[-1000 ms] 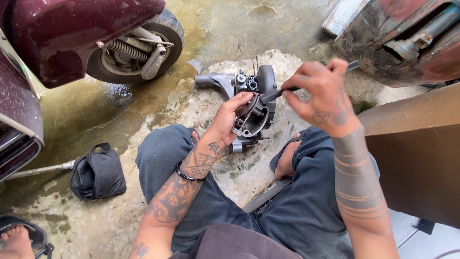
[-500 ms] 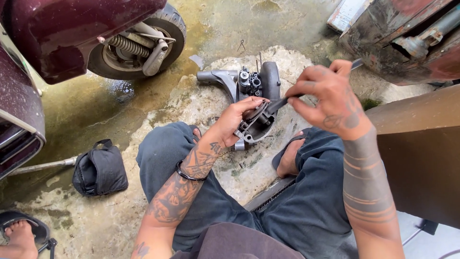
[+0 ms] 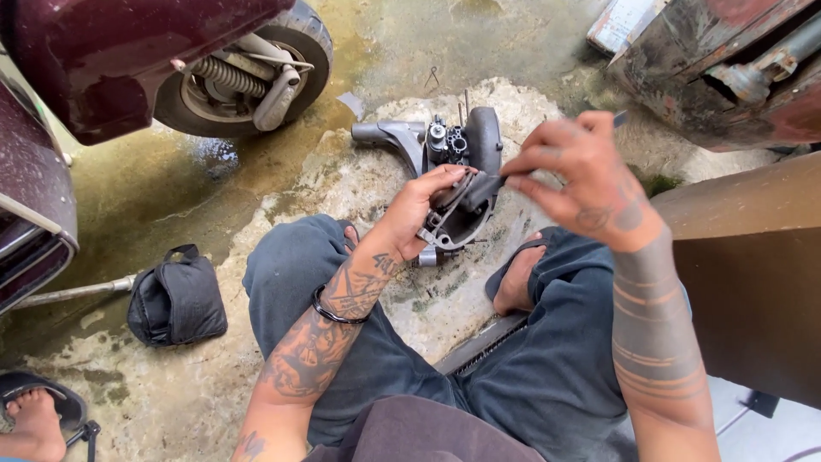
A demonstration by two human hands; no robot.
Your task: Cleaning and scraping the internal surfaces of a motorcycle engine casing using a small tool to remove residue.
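Left hand is clamped on the grey engine casing out on the concrete floor past the knees, right hand pinching a thin tool that's slid lower onto the cover edge than a second ago, so the prying's underway.

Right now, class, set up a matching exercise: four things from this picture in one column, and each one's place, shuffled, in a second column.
Things:
1. black bag
2. scooter wheel
3. grey metal engine part
4. bare foot in a sandal

Places:
A. top left, under the maroon body
B. bottom left corner
C. on the ground left of the person's knee
D. middle, steadied by the left hand

Pairs: 1-C, 2-A, 3-D, 4-B
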